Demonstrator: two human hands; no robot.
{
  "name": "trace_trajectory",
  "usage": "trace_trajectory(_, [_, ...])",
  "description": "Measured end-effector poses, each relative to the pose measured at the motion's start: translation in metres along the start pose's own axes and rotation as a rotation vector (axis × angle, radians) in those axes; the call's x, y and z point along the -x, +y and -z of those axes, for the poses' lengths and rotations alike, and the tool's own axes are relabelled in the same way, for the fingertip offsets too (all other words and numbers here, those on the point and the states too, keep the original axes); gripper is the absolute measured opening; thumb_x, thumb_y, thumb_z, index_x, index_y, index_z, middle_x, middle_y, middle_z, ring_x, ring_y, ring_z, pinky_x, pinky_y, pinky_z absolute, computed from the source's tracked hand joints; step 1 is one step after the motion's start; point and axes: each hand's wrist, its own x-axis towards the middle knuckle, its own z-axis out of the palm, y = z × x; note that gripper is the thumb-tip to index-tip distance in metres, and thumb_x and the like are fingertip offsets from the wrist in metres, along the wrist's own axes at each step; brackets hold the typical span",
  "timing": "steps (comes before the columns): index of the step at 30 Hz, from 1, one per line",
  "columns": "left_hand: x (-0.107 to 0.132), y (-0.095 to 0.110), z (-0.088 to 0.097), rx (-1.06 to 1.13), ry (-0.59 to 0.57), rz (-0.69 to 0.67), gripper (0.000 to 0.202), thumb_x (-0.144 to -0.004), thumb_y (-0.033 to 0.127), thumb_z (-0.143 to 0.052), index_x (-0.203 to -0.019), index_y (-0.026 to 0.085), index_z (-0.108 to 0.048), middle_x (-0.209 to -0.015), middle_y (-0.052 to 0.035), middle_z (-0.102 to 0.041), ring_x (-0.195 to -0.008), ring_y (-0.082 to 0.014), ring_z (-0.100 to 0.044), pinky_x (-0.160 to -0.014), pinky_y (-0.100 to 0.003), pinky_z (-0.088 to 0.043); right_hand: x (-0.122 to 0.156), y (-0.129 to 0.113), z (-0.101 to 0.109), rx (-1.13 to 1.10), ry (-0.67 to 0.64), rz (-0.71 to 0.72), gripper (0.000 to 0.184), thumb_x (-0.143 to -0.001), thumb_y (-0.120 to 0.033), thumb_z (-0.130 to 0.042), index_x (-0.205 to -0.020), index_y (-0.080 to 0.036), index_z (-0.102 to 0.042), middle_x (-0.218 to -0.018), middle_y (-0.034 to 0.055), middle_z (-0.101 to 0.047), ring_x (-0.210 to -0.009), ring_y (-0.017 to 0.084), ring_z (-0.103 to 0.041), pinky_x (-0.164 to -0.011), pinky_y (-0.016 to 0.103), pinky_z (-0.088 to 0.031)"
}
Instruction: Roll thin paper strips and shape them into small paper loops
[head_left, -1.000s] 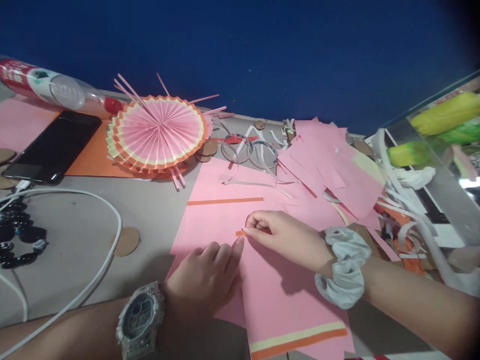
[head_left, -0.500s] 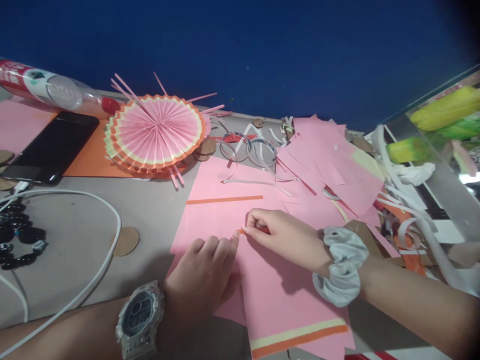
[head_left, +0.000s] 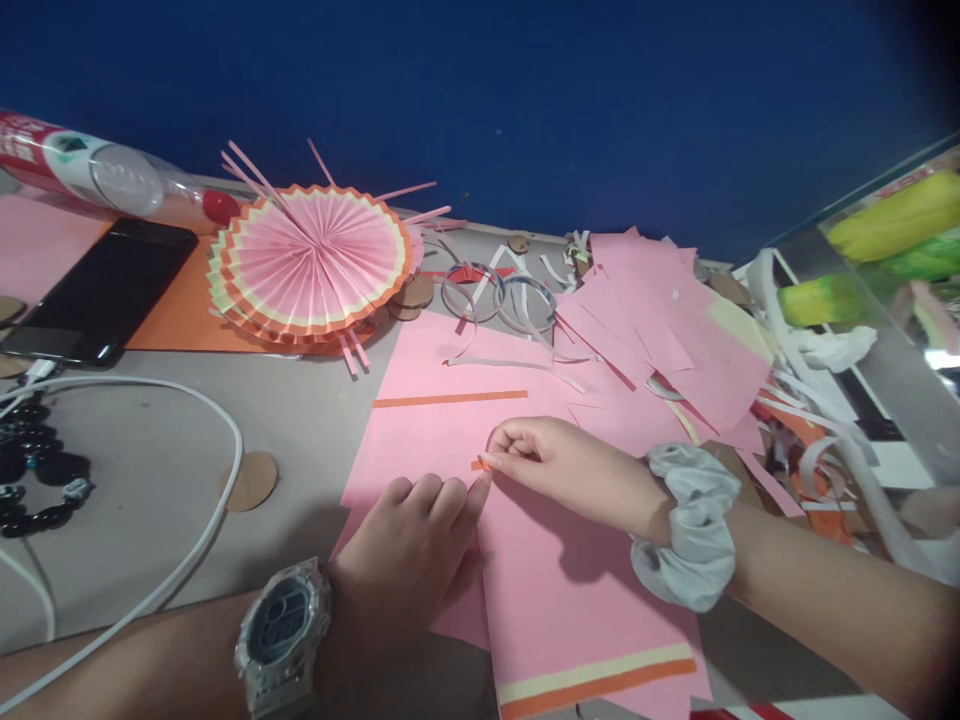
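My right hand (head_left: 536,462), with a pale scrunchie (head_left: 690,525) on its wrist, pinches a small orange paper strip (head_left: 477,466) between thumb and finger; most of the strip is hidden. My left hand (head_left: 420,540), wearing a clear digital watch (head_left: 281,625), is closed with its fingers curled. Its index fingertip meets the right thumb beside the strip, and what its curled fingers hold, if anything, is hidden. Under both hands lies a pink paper sheet (head_left: 585,600), edged at the bottom with yellow and orange bands (head_left: 600,680). Another orange strip (head_left: 450,399) rests on pink paper just beyond.
A pleated pink paper rosette (head_left: 319,260) sits at back left, near a phone (head_left: 105,290) and a plastic bottle (head_left: 120,180). A white cable (head_left: 236,430) loops beside a cardboard disc (head_left: 251,482). Scissors (head_left: 495,295) and piled pink sheets (head_left: 667,330) lie behind my hands.
My left fingertip has slid slightly right and down off the orange strip, leaving its end exposed. The right hand still pinches the strip at nearly the same spot.
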Motion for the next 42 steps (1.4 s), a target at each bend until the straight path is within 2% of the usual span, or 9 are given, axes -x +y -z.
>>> trace_trajectory(6, [-0.001, 0.001, 0.000, -0.005, -0.016, -0.013, 0.049, -0.090, 0.035, -0.038, -0.133, 0.011, -0.035, -0.093, -0.0074, -0.053, -0.080, -0.0220, -0.047, -0.063, -0.036, -0.038, -0.005, -0.002, -0.002, -0.067, -0.040, 0.032, 0.027, -0.081, -0.041, -0.046, -0.075, -0.018, -0.058, -0.067, -0.0008, -0.058, -0.059, 0.011, -0.048, -0.056, 0.024, -0.035])
trace_trajectory(22, [-0.001, 0.003, 0.003, -0.034, -0.033, 0.000, 0.050, -0.089, 0.038, -0.041, -0.131, 0.010, -0.040, -0.091, -0.0071, -0.055, -0.078, -0.0214, -0.048, -0.063, -0.035, -0.039, -0.007, -0.003, -0.004, -0.180, -0.079, 0.042, 0.029, -0.080, -0.043, -0.048, -0.078, -0.017, -0.060, -0.073, 0.0014, -0.060, -0.064, 0.012, -0.050, -0.059, 0.025, -0.038])
trace_trajectory(28, [0.001, 0.001, 0.001, -0.012, 0.002, -0.026, 0.046, -0.090, 0.027, -0.037, -0.135, 0.017, -0.033, -0.090, -0.0056, -0.055, -0.078, -0.0211, -0.050, -0.062, -0.035, -0.041, 0.000, 0.002, -0.001, -0.030, 0.018, -0.010, 0.025, -0.078, -0.042, -0.049, -0.069, -0.019, -0.055, -0.062, -0.0032, -0.050, -0.056, 0.010, -0.043, -0.052, 0.023, -0.033])
trace_trajectory(32, [0.002, 0.001, 0.001, -0.013, -0.003, -0.019, 0.049, -0.089, 0.024, -0.037, -0.137, 0.011, -0.029, -0.088, -0.0068, -0.055, -0.076, -0.0211, -0.051, -0.060, -0.036, -0.042, 0.003, 0.002, -0.004, 0.034, 0.065, -0.014, 0.021, -0.078, -0.037, -0.048, -0.068, -0.020, -0.053, -0.057, -0.0047, -0.047, -0.052, 0.009, -0.040, -0.048, 0.023, -0.029])
trace_trajectory(42, [0.000, 0.001, -0.001, 0.002, 0.074, -0.033, 0.042, -0.089, 0.023, -0.039, -0.128, 0.008, -0.042, -0.082, -0.0056, -0.057, -0.071, -0.0215, -0.055, -0.055, -0.037, -0.046, 0.006, 0.010, -0.010, 0.049, 0.131, 0.044, 0.020, -0.080, -0.034, -0.048, -0.065, -0.021, -0.046, -0.057, -0.0065, -0.048, -0.052, 0.008, -0.040, -0.048, 0.022, -0.030])
